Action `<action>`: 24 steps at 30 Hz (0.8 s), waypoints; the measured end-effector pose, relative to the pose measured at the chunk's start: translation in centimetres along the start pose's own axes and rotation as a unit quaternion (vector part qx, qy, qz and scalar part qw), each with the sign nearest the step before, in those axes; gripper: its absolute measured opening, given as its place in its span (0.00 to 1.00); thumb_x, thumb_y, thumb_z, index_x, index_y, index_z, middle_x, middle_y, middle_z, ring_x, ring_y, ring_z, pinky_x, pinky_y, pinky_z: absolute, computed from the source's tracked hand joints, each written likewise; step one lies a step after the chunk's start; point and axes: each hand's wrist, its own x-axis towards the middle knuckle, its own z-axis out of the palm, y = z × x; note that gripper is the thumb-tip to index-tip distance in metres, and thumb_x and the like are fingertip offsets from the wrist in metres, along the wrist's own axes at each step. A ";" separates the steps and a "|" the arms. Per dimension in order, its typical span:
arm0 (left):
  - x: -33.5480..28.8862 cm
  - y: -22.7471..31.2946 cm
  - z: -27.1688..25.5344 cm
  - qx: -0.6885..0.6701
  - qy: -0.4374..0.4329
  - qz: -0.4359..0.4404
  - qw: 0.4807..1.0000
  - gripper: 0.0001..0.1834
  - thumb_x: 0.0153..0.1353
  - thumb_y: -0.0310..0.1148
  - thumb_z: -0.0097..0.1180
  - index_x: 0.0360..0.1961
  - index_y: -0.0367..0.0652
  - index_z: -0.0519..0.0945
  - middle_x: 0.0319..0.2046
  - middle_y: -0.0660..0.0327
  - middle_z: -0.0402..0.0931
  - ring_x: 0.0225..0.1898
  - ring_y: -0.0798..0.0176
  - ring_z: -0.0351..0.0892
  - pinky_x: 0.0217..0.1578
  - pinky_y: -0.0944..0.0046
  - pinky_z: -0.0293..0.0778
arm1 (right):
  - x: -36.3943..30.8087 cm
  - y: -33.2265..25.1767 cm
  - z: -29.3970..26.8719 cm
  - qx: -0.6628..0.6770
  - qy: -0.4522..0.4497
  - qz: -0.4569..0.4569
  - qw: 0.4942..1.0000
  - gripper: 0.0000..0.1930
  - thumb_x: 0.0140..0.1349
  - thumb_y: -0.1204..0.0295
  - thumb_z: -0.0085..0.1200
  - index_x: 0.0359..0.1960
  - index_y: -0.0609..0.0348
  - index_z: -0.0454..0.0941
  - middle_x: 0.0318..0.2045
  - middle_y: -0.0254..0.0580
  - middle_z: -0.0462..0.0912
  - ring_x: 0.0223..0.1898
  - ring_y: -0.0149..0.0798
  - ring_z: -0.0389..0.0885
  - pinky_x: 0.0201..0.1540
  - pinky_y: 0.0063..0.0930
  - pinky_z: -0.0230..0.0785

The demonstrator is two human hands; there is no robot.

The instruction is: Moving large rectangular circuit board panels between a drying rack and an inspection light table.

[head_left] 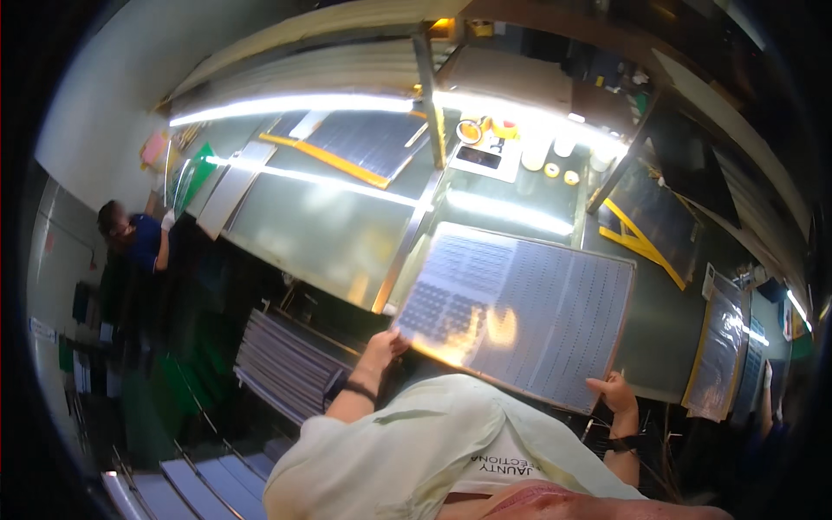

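A large, thin rectangular panel, grey-blue with rows of small dark marks, lies tilted over the near edge of the glossy worktop. My left hand is closed on its near left corner. At the near right corner, my right hand grips the same panel, thumb on top. Warm and white light reflects off the panel's surface. The fingers beneath the panel are hidden.
Tape rolls, a dark-screened device and white containers stand behind the panel. Yellow-edged dark sheets lie to the right. Racked panels stand low at left. A gloved co-worker stands far left. Posts rise from the worktop.
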 end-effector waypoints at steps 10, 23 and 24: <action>-7.9 28.9 7.8 -0.125 -0.332 0.432 0.829 0.25 0.62 0.50 0.39 0.50 0.41 0.70 0.44 0.58 0.75 0.43 0.59 0.76 0.47 0.58 0.73 | 9.9 -16.1 9.3 0.265 -0.140 -0.220 0.928 0.28 0.52 0.81 0.53 0.56 0.61 0.60 0.48 0.44 0.71 0.48 0.40 0.71 0.51 0.32 0.67; -0.4 13.8 12.9 0.121 -0.284 0.017 0.951 0.23 0.59 0.42 0.48 0.52 0.40 0.69 0.48 0.53 0.70 0.50 0.53 0.68 0.49 0.58 0.64 | 32.1 -41.7 35.9 -0.228 0.159 -0.764 0.582 0.15 0.46 0.62 0.62 0.28 0.59 0.73 0.21 0.47 0.74 0.30 0.46 0.75 0.33 0.36 0.67; 0.1 13.8 10.9 0.116 -0.244 0.006 0.963 0.21 0.60 0.42 0.48 0.50 0.41 0.70 0.46 0.54 0.71 0.48 0.55 0.69 0.48 0.58 0.65 | 32.0 -40.7 38.5 -0.248 0.072 -0.742 0.618 0.15 0.49 0.61 0.60 0.29 0.59 0.73 0.25 0.44 0.76 0.31 0.43 0.76 0.34 0.33 0.68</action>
